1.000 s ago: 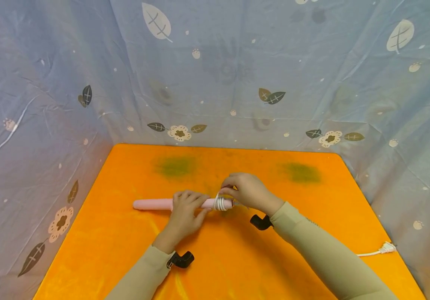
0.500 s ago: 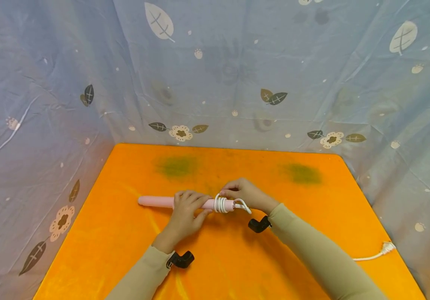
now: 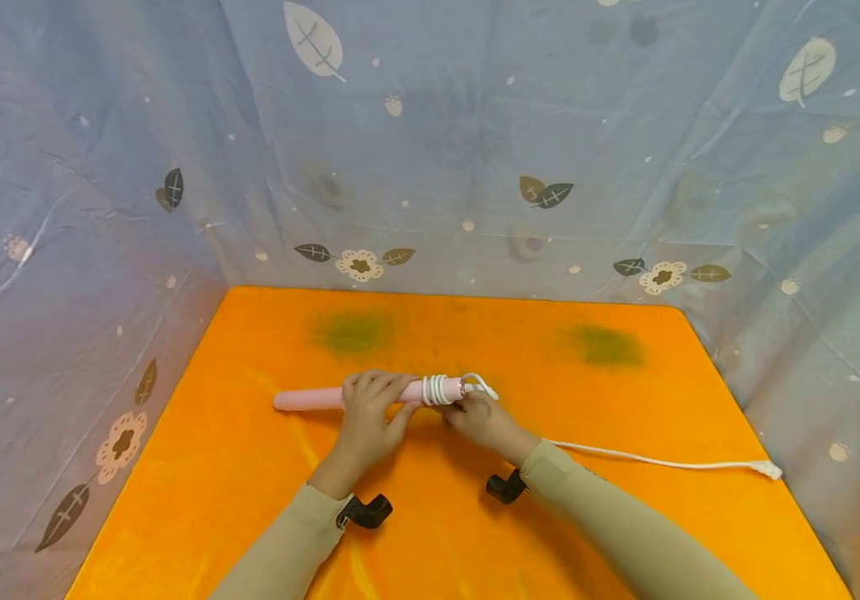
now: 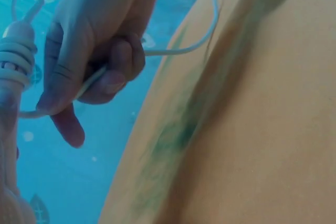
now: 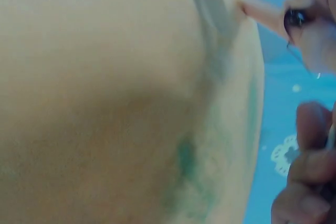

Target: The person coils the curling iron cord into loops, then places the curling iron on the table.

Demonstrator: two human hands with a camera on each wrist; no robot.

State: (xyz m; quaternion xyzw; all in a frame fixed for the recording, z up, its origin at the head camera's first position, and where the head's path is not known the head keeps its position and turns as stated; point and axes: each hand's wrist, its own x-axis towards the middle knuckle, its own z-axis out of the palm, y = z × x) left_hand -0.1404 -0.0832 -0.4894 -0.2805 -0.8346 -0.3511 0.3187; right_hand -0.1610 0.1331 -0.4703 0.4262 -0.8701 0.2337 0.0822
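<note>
Two hands engaged, with one pink rod (image 3: 308,400) between them over the orange desk (image 3: 205,467); whether the rod touches the desk cannot be told. Left hand (image 3: 372,417) grips the rod about its middle, fingers over the top, thumb on the near side. Right hand (image 3: 484,425) is on the rod's near side by its corded end, white cord (image 4: 168,52) held between thumb and curled fingers (left wrist view). Rod's long axis runs left to right, roughly along the desk's far edge, free end to the left. Key relation: held length leaves the rod crosswise to that axis, beside the coils (image 3: 434,390); right hand is nearer the corded end. Plug (image 3: 766,470) lies well apart, right of the rod.
</note>
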